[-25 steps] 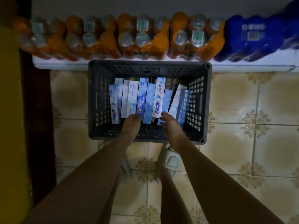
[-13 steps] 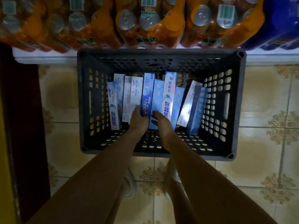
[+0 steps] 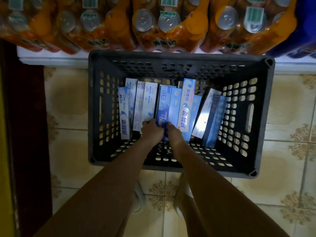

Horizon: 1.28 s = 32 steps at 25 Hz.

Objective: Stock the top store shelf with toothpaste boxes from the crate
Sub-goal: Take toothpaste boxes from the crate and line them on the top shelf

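Reaching down into the crate [image 3: 95,103], you have both hands at the near ends of the middle boxes. Your left hand [image 3: 151,130] is curled, its fingers closed around the near end of the dark blue box [image 3: 163,106]. Your right hand [image 3: 172,131] sits just beside it, fingers bent against that same box and the pale blue one [image 3: 175,103] to its right; whether it has a firm hold is hard to tell, since the fingertips are hidden behind the boxes.

As for progress, judge it as barely begun, at least for this load. The toothpaste boxes [image 3: 147,101] stand in a row on end across the crate floor, leaning against the far wall: a white-and-blue pair at the left, two whiter ones next, the blue ones you are handling, a taller box [image 3: 186,108], and two tilted boxes [image 3: 209,115] toward the right. None is lifted clear yet.

The top shelf is not in view (only the low ledge [image 3: 51,59] beyond the crate, carrying shrink-wrapped orange soda packs [image 3: 153,24] and a blue pack [image 3: 306,31] at far right), so how much is already stocked cannot be told. What is left, then: pull the gripped boxes up, carry them to the shelf, and come back for the rest.
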Tool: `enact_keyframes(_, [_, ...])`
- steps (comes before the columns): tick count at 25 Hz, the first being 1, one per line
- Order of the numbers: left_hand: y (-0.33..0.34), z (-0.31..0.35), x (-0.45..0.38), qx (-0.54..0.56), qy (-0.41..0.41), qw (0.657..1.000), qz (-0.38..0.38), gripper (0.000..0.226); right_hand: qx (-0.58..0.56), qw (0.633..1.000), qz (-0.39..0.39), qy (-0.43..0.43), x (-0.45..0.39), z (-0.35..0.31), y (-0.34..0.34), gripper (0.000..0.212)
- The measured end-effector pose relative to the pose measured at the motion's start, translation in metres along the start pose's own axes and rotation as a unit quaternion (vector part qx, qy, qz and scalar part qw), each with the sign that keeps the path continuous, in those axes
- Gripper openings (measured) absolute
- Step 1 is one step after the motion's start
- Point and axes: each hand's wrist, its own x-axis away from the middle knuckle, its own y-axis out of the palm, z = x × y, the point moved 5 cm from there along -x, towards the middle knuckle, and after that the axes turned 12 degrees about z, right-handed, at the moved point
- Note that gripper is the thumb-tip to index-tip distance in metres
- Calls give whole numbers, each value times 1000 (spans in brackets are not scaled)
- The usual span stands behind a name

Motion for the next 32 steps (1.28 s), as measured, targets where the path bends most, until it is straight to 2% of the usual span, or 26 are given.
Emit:
enact_keyframes(4, [2, 0, 7, 75, 49, 995, 37, 37, 18, 1000, 9, -17, -3, 7, -4, 30])
enact_keyframes(9, [2, -6, 10, 160, 55, 985, 42, 20, -5, 999, 31, -22, -3, 12, -9, 21])
enact_keyframes(12, [-8, -12, 9, 184, 51, 982, 5, 25, 11, 999, 29, -40, -1, 12, -17, 33])
enact_keyframes(16, [-31, -19, 14, 195, -5, 979, -67, 42, 55, 998, -15, -27, 21, 7, -17, 59])
enact_keyframes(18, [-51, -16, 22, 223, -43, 970, -87, 44, 77, 996, -43, -30, 36, 0, -17, 62])
enact_keyframes(20, [-76, -4, 36, 244, -44, 963, -108, 41, 74, 993, -80, -41, 62, -16, -17, 54])
enact_keyframes(23, [-116, 22, 66, 258, -4, 957, -134, 39, 79, 986, -139, -47, 113, -42, -19, 45])
enact_keyframes(27, [-181, 52, 124, 233, 41, 960, -152, 55, 162, 966, -177, -96, 199, -77, -26, 37])
enact_keyframes(29, [-218, 64, 159, 229, 57, 957, -168, 59, 178, 962, -161, -127, 247, -101, -36, 37])
enact_keyframes(32, [-283, 80, 225, 181, 91, 959, -199, 53, 123, 969, -82, -196, 325, -146, -60, 49])
